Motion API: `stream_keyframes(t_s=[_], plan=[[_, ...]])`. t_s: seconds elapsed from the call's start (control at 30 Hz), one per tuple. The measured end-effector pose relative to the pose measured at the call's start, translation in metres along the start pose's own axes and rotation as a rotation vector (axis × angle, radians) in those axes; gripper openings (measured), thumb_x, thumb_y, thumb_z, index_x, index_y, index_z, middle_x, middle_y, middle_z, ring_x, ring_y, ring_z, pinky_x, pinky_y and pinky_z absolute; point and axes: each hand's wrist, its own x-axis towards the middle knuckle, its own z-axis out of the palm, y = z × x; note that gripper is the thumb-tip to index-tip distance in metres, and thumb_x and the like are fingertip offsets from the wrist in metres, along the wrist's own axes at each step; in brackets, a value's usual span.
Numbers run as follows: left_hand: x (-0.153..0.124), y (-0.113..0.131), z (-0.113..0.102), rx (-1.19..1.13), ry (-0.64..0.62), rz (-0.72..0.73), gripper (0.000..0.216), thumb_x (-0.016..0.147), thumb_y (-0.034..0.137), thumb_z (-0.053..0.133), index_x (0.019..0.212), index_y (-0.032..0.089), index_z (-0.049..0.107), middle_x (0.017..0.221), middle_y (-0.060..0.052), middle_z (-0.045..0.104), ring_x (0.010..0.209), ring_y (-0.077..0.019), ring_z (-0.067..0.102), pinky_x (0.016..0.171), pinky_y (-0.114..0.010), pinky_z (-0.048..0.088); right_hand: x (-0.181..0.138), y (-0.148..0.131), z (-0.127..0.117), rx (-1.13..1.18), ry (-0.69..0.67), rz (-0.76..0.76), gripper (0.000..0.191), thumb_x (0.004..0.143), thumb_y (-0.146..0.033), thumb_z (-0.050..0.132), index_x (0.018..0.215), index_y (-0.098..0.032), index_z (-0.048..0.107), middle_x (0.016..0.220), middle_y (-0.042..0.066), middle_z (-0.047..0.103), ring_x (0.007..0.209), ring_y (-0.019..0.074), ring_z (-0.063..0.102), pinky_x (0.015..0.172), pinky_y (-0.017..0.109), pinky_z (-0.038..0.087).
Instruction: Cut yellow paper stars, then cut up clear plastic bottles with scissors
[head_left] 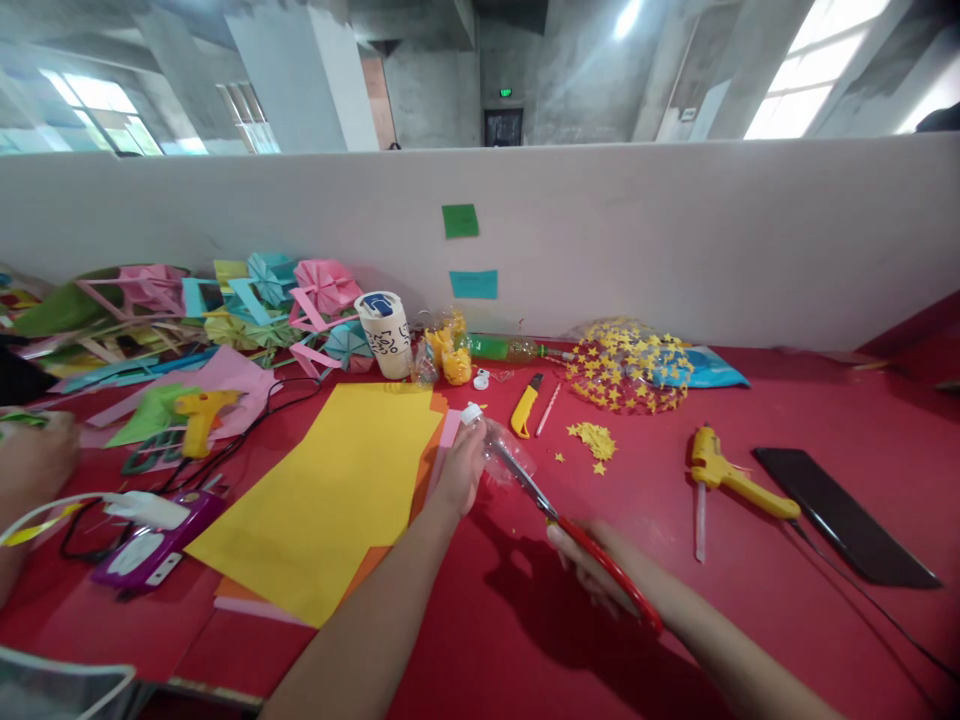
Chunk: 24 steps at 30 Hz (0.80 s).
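Note:
My left hand (463, 465) is closed round a clear plastic bottle piece (510, 455) with a white cap (471, 414) at its upper left end. In my right hand (600, 565) is a pair of scissors (607, 565) with red handles, their blades pointing up and left. The blades (523, 477) lie at the clear plastic; whether they are cutting through it I cannot tell. Just behind lie a yellow utility knife (526, 406), a thin pink-and-white stick (548, 410) and a pile of small yellow stars (595, 440).
Yellow paper sheets (322, 490) lie to the left, beside a purple power strip (161, 540) and a glue gun (201, 420). Another person's hand (37, 450) is at the far left. On the right are a yellow glue gun (739, 480) and a black tablet-like slab (844, 515). A star-covered clear dome (628, 365) sits behind.

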Motion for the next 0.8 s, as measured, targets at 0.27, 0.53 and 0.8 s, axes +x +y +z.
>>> stream_keyframes(t_s=[0.27, 0.53, 0.8], plan=[[0.001, -0.003, 0.000, 0.033, -0.035, 0.016, 0.021, 0.075, 0.036, 0.076, 0.082, 0.019, 0.065, 0.084, -0.001, 0.067, 0.088, -0.0149, 0.063, 0.087, -0.026, 0.044, 0.003, 0.002, 0.004, 0.001, 0.067, 0.101, 0.058, 0.083, -0.079, 0.046, 0.068, -0.023, 0.042, 0.042, -0.010, 0.034, 0.031, 0.0071, 0.034, 0.030, 0.018, 0.029], [0.001, -0.002, -0.001, 0.046, -0.065, 0.041, 0.021, 0.077, 0.038, 0.074, 0.082, 0.019, 0.066, 0.082, -0.001, 0.065, 0.088, -0.0151, 0.062, 0.088, -0.026, 0.044, 0.003, -0.001, 0.004, -0.055, 0.078, 0.078, 0.061, 0.081, -0.080, 0.048, 0.064, -0.022, 0.042, 0.042, -0.010, 0.035, 0.030, 0.0057, 0.033, 0.030, 0.017, 0.027], [-0.006, -0.004, 0.005, 0.083, 0.000, -0.003, 0.027, 0.073, 0.036, 0.079, 0.091, 0.019, 0.068, 0.087, -0.001, 0.068, 0.094, -0.0152, 0.061, 0.091, -0.026, 0.043, 0.000, -0.004, 0.000, 0.026, 0.007, -0.036, 0.060, 0.083, -0.080, 0.043, 0.070, -0.021, 0.044, 0.042, -0.010, 0.035, 0.034, 0.0061, 0.036, 0.034, 0.016, 0.031]])
